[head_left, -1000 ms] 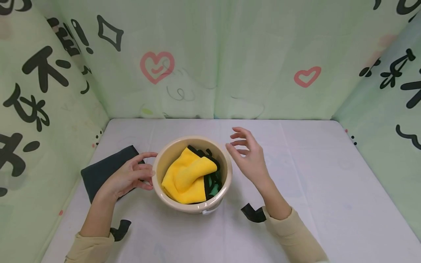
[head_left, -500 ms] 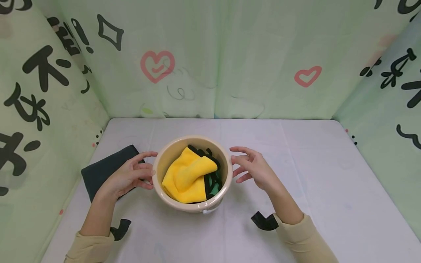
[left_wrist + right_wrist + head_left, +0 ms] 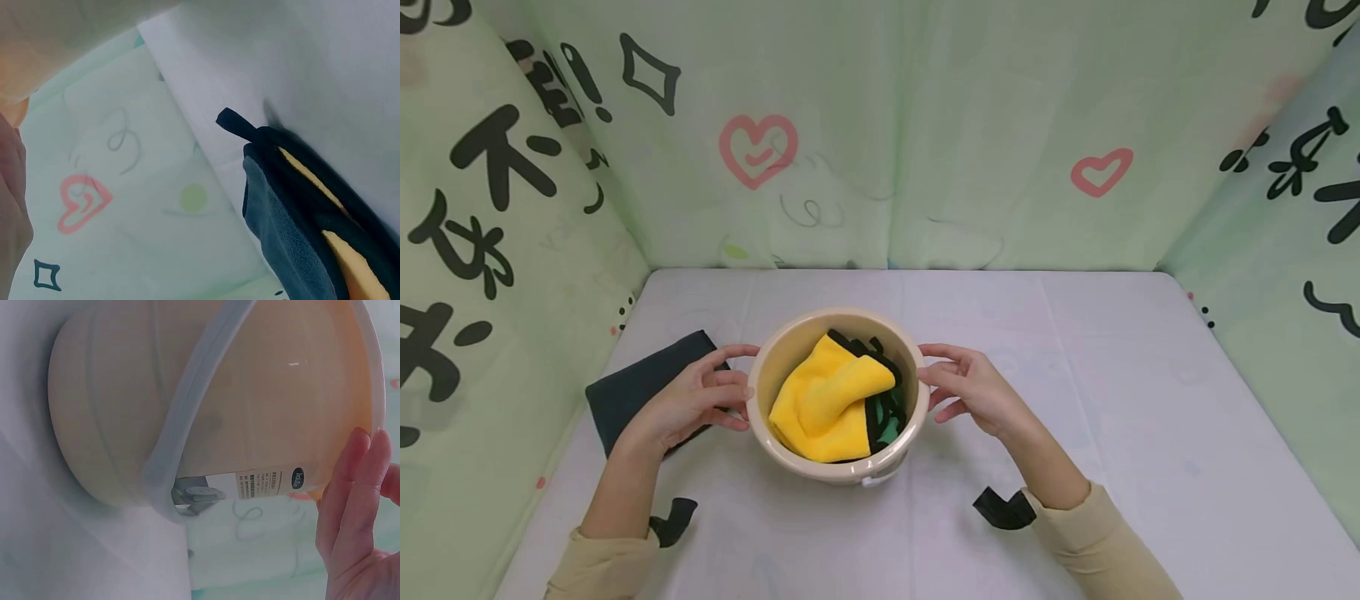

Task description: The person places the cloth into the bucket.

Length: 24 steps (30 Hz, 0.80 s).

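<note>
A beige bucket (image 3: 838,479) stands on the table with a yellow cloth (image 3: 831,408) inside, edged in black. Beside that cloth, black and green fabric (image 3: 891,408) fills the bucket's right part. My left hand (image 3: 703,396) touches the bucket's left rim with relaxed fingers. On the opposite side my right hand (image 3: 970,387) rests its fingertips against the rim. The right wrist view shows those fingers (image 3: 356,487) nearly straight on the outer wall, above a printed label (image 3: 250,485). Partly behind my left hand lies a folded dark cloth (image 3: 647,387), yellow between its layers in the left wrist view.
A white cover lies over the table (image 3: 1112,417). Light green curtains (image 3: 985,125) with black lettering and hearts hang behind and at both sides. The bucket's pale handle (image 3: 194,394) hangs down its outer wall. Black straps (image 3: 1003,508) stick out at both sleeve cuffs.
My right hand has come down from above the table at the bucket's right and now touches the rim. The left hand, bucket and cloths look unmoved.
</note>
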{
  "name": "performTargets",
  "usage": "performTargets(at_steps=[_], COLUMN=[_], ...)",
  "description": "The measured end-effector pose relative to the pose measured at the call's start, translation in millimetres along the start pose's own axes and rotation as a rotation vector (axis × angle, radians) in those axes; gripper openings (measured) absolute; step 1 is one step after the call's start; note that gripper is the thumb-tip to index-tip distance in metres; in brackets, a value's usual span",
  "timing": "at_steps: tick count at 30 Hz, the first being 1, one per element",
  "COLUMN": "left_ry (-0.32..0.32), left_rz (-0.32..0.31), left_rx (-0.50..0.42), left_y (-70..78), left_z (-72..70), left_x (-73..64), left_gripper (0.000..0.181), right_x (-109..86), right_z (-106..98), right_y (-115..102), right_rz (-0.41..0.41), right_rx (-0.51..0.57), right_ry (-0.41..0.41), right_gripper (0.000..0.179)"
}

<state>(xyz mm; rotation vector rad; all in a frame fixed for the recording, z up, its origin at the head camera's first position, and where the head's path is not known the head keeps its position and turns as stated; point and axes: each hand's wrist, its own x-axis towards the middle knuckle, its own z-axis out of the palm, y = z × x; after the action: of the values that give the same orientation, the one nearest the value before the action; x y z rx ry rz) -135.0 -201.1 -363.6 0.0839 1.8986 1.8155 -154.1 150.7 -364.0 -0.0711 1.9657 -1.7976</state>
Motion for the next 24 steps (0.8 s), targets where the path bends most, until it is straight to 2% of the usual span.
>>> performTargets(at_steps=[3, 6, 10, 13, 15, 18, 21, 24], left_ry=[0.037, 0.108, 0.285, 0.443, 0.527, 0.592, 0.604, 0.590], left_rz=[0.037, 0.141, 0.342, 0.432, 0.451, 0.427, 0.449, 0.496], left_rx=[0.089, 0.254, 0.550, 0.784, 0.938, 1.146, 1.287, 1.364], left_y=[-0.9, -0.6, -0.6, -5.1, -11.1, -23.5, -40.3, -57.8], left_z=[1.2, 0.3, -5.9, -14.2, -21.9, -34.7, -48.9, -61.1], left_x=[-1.8, -7.0, -18.2, -25.3, -28.5, -33.0, -35.8, -37.1], left_gripper=[0.061, 0.059, 0.061, 0.066, 0.070, 0.078, 0.076, 0.073], right_x=[0.2, 0.4, 0.4, 0.3, 0.2, 0.1, 0.1, 0.1], right_z=[-1, -1, 0, 0, -1, -1, -1, -1], right_y=[1, 2, 2, 2, 2, 2, 2, 2], right_rz=[0.007, 0.012, 0.011, 0.009, 0.009, 0.009, 0.011, 0.013], right_rx=[-0.007, -0.011, -0.017, -0.017, -0.015, -0.010, -0.012, -0.016], right_ry=[0.005, 0.007, 0.008, 0.009, 0.009, 0.010, 0.011, 0.013], right_gripper=[0.053, 0.052, 0.052, 0.052, 0.052, 0.052, 0.052, 0.052])
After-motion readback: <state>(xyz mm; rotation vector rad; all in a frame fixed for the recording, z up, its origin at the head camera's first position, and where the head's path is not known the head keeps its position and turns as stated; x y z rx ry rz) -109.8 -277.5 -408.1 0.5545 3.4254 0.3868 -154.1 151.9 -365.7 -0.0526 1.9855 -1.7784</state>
